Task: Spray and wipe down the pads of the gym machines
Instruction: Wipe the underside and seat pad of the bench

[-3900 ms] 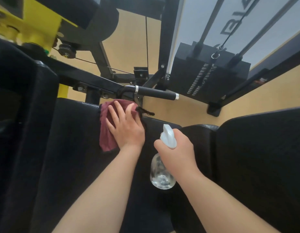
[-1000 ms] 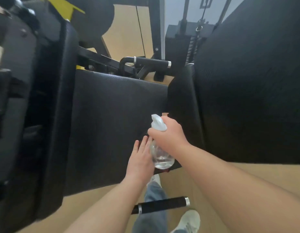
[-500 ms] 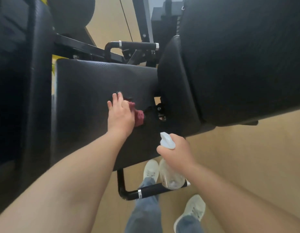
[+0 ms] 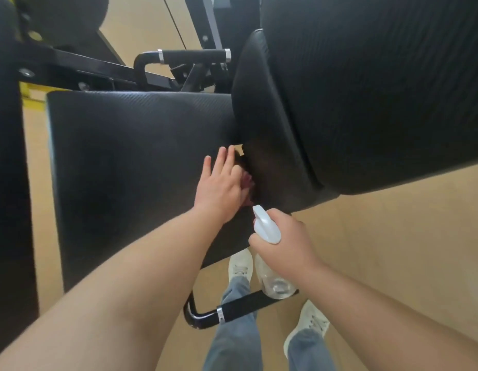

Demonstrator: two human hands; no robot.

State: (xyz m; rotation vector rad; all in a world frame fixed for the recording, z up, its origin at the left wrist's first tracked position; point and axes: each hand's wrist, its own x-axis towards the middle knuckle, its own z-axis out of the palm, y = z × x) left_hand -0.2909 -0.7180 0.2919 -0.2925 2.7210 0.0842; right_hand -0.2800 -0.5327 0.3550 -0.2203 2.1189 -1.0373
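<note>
The cloth (image 4: 247,183) has been pushed under the flat left hand (image 4: 221,188) to the seat pad (image 4: 130,162) edge, so wiping there seems nearly done; the spray bottle (image 4: 267,228) is gripped by the right hand (image 4: 286,242).

Black textured seat pad (image 4: 130,162); maroon cloth (image 4: 247,183); clear spray bottle (image 4: 272,279), white head.

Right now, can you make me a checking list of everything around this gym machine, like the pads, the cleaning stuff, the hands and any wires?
Surface: seat pad, black, no marks seen; back pad to its right.
Job's things: cloth, red, at the seat pad's right edge; bottle, clear with a white top.
Clutter: nothing seen.
Hands: left hand presses the cloth; right hand grips the bottle.
Cables: one thin cable at the top.
Surroundings: tan floor, top handle, bottom handle, white shoes.
</note>
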